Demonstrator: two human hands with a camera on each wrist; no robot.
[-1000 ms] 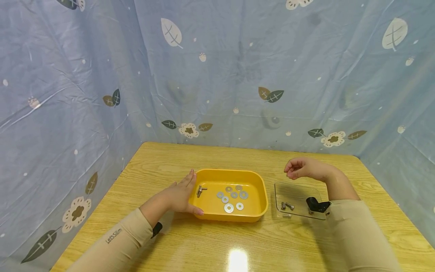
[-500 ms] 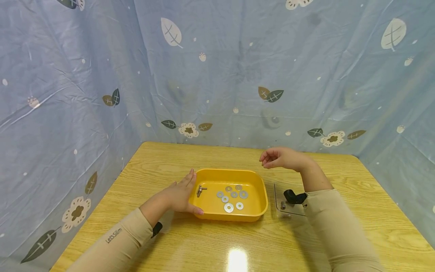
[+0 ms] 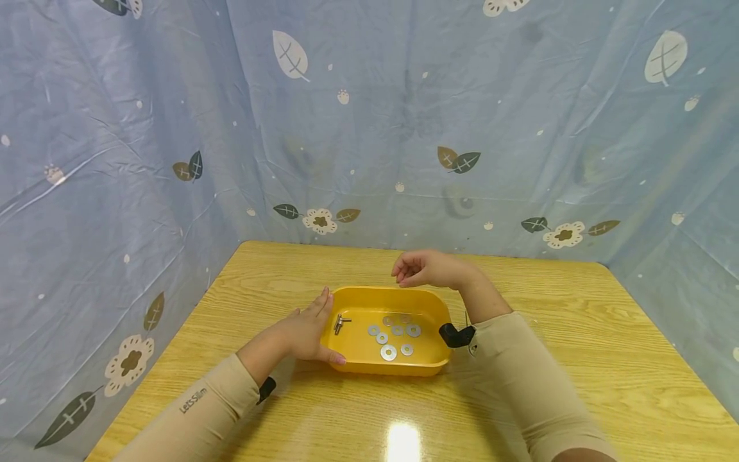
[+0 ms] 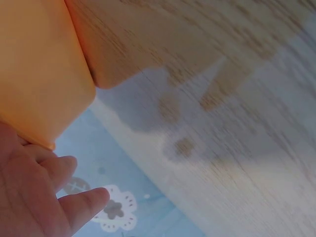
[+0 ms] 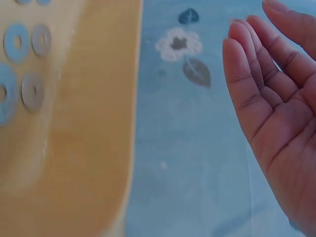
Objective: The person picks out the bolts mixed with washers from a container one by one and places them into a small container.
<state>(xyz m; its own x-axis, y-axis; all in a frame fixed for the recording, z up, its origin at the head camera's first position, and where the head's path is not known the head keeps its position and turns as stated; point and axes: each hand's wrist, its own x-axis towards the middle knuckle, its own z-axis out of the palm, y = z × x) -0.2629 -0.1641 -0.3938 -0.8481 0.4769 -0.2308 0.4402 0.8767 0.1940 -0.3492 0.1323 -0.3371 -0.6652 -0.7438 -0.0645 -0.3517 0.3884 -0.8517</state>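
Observation:
A yellow tray (image 3: pixel 388 370) stands on the table with several flat metal washers (image 3: pixel 389 352) spread over its floor. Small metal screws (image 3: pixel 339 324) lie together at its left end. My left hand (image 3: pixel 306 327) rests against the tray's left side, fingers along the rim and thumb at the front corner. In the left wrist view, fingers (image 4: pixel 54 173) touch the tray's outer wall (image 4: pixel 44 74). Over the tray's back edge hovers my right hand (image 3: pixel 430 268), fingers loosely bent. The right wrist view shows its palm (image 5: pixel 296 123) with nothing held, beside the tray's rim (image 5: pixel 133 123).
The right sleeve (image 3: pixel 519 366) and its black wrist mount (image 3: pixel 456 335) cover most of a clear plate right of the tray. Behind the wooden table (image 3: pixel 623 346) hangs a blue patterned curtain (image 3: pixel 369 128); more curtain closes both sides.
My right hand has moved left, from above the clear plate to over the tray's back edge. Its arm now hides the plate and the screws there. My left hand has stayed still.

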